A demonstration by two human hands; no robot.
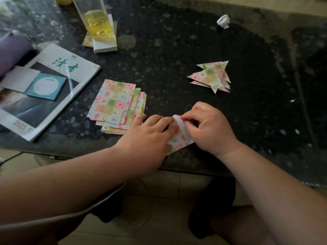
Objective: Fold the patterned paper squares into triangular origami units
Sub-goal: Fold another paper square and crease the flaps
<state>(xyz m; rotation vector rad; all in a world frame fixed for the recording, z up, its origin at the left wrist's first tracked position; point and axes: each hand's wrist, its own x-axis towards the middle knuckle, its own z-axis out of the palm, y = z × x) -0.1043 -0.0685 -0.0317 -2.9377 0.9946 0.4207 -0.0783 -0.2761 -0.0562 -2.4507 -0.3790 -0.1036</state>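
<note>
You face a dark speckled stone counter (177, 50), glossy, pale glare along its far edge, beige tiled floor (168, 183) beneath you, dim light.

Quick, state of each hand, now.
Left hand: open, fingers flat, pressing the patterned paper square down.
Right hand: closed, pinching that square's lifted flap.

Left hand (152, 137) presses flat with straight fingers (155, 121); right hand (210, 128) pinches the paper (180, 139) with curled fingers.

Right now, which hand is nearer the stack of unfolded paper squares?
Left. The left hand lies just right of the stack, nearly touching it; the right hand is farther right, pinching the sheet being folded.
</note>
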